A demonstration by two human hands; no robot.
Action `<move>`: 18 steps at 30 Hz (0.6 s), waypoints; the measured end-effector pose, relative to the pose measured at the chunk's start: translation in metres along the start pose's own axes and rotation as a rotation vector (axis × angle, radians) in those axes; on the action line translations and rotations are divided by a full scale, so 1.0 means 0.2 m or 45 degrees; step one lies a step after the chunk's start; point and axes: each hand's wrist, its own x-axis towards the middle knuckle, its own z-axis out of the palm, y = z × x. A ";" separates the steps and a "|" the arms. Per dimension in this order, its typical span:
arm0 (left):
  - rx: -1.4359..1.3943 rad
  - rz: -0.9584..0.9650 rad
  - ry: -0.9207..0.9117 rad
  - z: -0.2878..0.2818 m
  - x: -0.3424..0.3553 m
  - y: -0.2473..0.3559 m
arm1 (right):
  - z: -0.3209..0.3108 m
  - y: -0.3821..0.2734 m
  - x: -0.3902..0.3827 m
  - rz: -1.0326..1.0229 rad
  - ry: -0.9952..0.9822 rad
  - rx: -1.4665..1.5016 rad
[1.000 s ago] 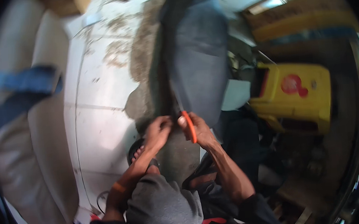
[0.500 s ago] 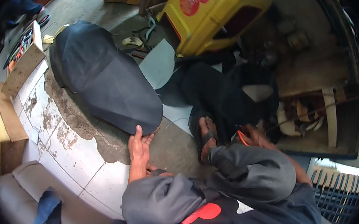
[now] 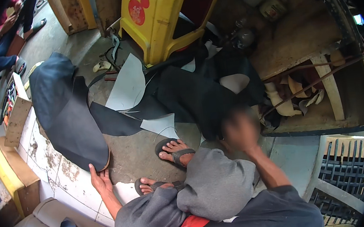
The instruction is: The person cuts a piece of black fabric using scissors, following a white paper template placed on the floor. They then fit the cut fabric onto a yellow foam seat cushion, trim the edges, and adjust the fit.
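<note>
A long motorcycle seat (image 3: 74, 128) covered in smooth dark material lies at the left, over the tiled ledge and the floor. My left hand (image 3: 102, 179) grips its near end, thumb at the rim and fingers against the underside edge. To the right, my right hand (image 3: 241, 132) is raised in front of the dark material and smeared; its fingers and anything in them cannot be made out. Black sheet material (image 3: 193, 95) lies bunched beyond my feet. Pale cut pieces, among them a large rounded one (image 3: 127, 86), lie beside it.
A yellow plastic stool (image 3: 156, 24) stands beyond the scraps. An open wooden cabinet (image 3: 323, 122) is at the right. A tool box (image 3: 19, 116) and a beige padded seat (image 3: 84, 215) are at the left. Another person (image 3: 2, 47) is at the far left.
My view has turned, so things sit differently in the picture. My right hand, earlier low beside my knee with an orange-handled tool, is now raised and blurred. My left hand stays at the seat's end.
</note>
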 end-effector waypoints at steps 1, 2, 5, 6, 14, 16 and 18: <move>0.076 0.050 0.089 0.02 -0.04 -0.01 | -0.09 -0.11 0.20 -0.116 0.207 -0.369; 0.141 0.090 0.173 0.06 -0.09 -0.05 | -0.14 -0.07 0.36 -0.211 0.445 -0.478; 0.410 0.326 0.391 0.16 -0.21 -0.22 | -0.38 0.10 0.77 0.032 0.338 -0.567; 0.469 0.420 0.347 0.23 -0.28 -0.21 | -0.45 0.15 0.89 0.210 0.234 -0.406; 0.872 1.256 -0.773 1.24 -0.91 0.58 | -0.91 -0.74 1.39 -1.023 0.899 0.079; 0.832 1.668 -1.055 1.57 -1.11 0.71 | -0.89 -0.92 1.48 -1.116 0.778 0.069; 0.602 1.831 -1.150 1.85 -1.27 0.70 | -0.95 -0.99 1.54 -1.150 0.601 -0.109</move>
